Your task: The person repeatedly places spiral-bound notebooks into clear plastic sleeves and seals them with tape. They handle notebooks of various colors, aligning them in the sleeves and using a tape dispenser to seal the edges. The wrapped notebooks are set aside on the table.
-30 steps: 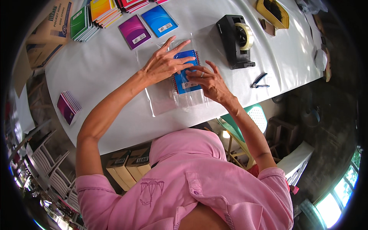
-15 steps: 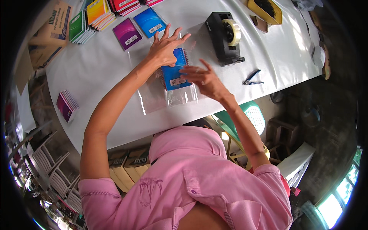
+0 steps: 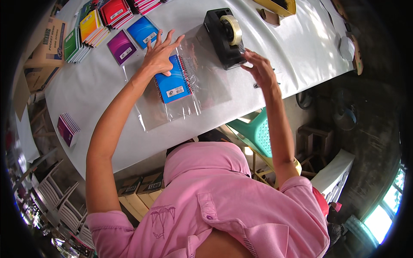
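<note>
My left hand (image 3: pixel 159 58) is open, its fingers spread, with the thumb pressing on top of a blue spiral notebook (image 3: pixel 174 81). That notebook tops a small stack, red wire coils showing along its right side. Clear plastic wrap (image 3: pixel 150 116) lies under and around the stack. To the right, my right hand (image 3: pixel 260 69) has its fingertips together at the front end of a black tape dispenser (image 3: pixel 215 32), pinching the tape's end. A roll of clear tape (image 3: pixel 234 30) sits in the dispenser. Small nippers (image 3: pixel 257 85) are mostly hidden behind my right wrist.
Notebook stacks in green (image 3: pixel 72 45), yellow (image 3: pixel 91 26) and red (image 3: pixel 115 12) line the far left, near a purple notebook (image 3: pixel 121 47) and another blue one (image 3: pixel 142 31). Purple notebooks (image 3: pixel 68 129) lie at the left edge. A cardboard box (image 3: pixel 47 43) stands beyond; a green stool (image 3: pixel 258 133) is below the table.
My right hand has left the blue notebook and moved right to the tape dispenser's front. My left hand stays on the stack. The whole view has shifted slightly.
</note>
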Demonstrator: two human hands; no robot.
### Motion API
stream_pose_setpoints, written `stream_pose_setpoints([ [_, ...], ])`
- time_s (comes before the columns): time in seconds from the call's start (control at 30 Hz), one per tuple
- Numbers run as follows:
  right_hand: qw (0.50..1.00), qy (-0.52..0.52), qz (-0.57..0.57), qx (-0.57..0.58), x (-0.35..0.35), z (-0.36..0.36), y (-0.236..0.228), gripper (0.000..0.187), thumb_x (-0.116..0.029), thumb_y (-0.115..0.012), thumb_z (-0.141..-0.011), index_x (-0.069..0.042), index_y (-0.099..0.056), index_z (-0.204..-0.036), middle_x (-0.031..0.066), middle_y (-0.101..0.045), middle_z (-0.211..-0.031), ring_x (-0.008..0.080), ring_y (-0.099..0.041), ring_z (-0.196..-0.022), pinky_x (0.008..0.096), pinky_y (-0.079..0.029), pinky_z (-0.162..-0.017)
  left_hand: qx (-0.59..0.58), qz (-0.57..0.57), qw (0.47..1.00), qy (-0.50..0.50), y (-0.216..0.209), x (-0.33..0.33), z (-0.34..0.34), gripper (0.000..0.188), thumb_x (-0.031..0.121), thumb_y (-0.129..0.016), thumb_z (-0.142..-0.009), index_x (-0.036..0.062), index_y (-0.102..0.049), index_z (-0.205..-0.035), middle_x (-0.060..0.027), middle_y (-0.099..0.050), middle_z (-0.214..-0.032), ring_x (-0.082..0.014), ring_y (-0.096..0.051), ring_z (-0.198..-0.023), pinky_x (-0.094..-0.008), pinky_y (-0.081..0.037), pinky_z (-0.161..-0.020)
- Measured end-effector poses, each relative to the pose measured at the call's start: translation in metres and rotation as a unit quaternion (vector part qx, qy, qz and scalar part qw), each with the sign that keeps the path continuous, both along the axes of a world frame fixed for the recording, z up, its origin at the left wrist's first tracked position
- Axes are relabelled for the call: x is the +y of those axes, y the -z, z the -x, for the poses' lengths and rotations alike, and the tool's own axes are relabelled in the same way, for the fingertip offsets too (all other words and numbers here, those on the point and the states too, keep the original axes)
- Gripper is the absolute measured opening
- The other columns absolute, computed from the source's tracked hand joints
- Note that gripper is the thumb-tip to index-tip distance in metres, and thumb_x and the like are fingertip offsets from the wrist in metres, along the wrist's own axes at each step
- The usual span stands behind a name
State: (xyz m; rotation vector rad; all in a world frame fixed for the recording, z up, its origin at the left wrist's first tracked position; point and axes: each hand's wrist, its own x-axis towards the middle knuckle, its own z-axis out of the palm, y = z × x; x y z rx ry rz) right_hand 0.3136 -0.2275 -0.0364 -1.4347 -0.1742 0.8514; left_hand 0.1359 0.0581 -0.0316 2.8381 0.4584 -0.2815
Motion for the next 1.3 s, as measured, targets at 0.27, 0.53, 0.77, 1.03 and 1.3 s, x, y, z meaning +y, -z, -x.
stream_pose_setpoints([
  [0.27, 0.853, 0.035, 0.334, -0.400, -0.027, 0.028, 0.019, 0.011, -0.016, -0.076, -0.069, -0.010, -0.075, -0.077, 0.0117, -0.052, -0.130, 0.0328, -0.040, -0.123, 0.0504, -0.034, -0.099, -0.014, 0.075, 0.997, -0.018, 0.007, 0.018, 0.008, 0.137, 0.005, -0.088, -0.033, 0.0357, -0.021, -0.149, -0.0030, -0.014, -0.158, -0.0409, -0.004, -0.144, -0.0661, -0.014, -0.109],
  [0.53, 0.862, -0.292, 0.204, -0.361, 0.102, 0.090, -0.014, 0.031, -0.037, -0.085, -0.056, -0.013, -0.075, -0.073, 0.0060, -0.065, -0.086, 0.0295, -0.048, -0.106, 0.0459, -0.036, -0.085, -0.005, 0.125, 0.992, -0.023, 0.011, 0.020, 0.004, 0.138, 0.004, -0.088, -0.035, 0.0341, -0.018, -0.150, -0.0048, -0.012, -0.159, -0.0400, 0.000, -0.145, -0.0661, -0.012, -0.108],
  [0.77, 0.693, -0.342, 0.351, -0.529, 0.174, 0.136, -0.018, 0.029, -0.032, -0.083, -0.061, -0.012, -0.074, -0.079, 0.0082, -0.066, -0.081, 0.0248, -0.056, -0.097, 0.0428, -0.037, -0.080, -0.041, 0.106, 0.993, 0.002, 0.024, 0.024, 0.005, 0.136, 0.006, -0.087, -0.036, 0.0337, -0.017, -0.150, -0.0048, -0.014, -0.158, -0.0411, -0.006, -0.144, -0.0690, -0.021, -0.105],
  [1.03, 0.579, -0.469, 0.468, -0.476, 0.174, 0.120, -0.043, 0.057, -0.066, -0.065, -0.073, -0.011, -0.073, -0.081, 0.0069, -0.068, -0.073, 0.0260, -0.068, -0.080, 0.0453, -0.042, -0.075, -0.020, 0.064, 0.997, 0.046, 0.016, 0.029, 0.008, 0.118, 0.028, -0.086, -0.053, 0.0309, -0.019, -0.150, -0.0088, -0.018, -0.156, -0.0427, -0.007, -0.143, -0.0699, -0.017, -0.107],
  [1.3, 0.884, -0.262, 0.149, -0.357, 0.114, 0.120, 0.043, 0.074, -0.057, -0.070, -0.077, 0.005, -0.055, -0.116, 0.0247, -0.056, -0.110, 0.0404, -0.057, -0.098, 0.0467, -0.041, -0.094, -0.139, 0.056, 0.965, -0.217, 0.058, 0.002, 0.101, 0.094, 0.049, -0.076, -0.073, -0.0057, -0.035, -0.139, -0.0283, -0.027, -0.148, -0.0403, -0.023, -0.139, -0.0587, -0.021, -0.108],
])
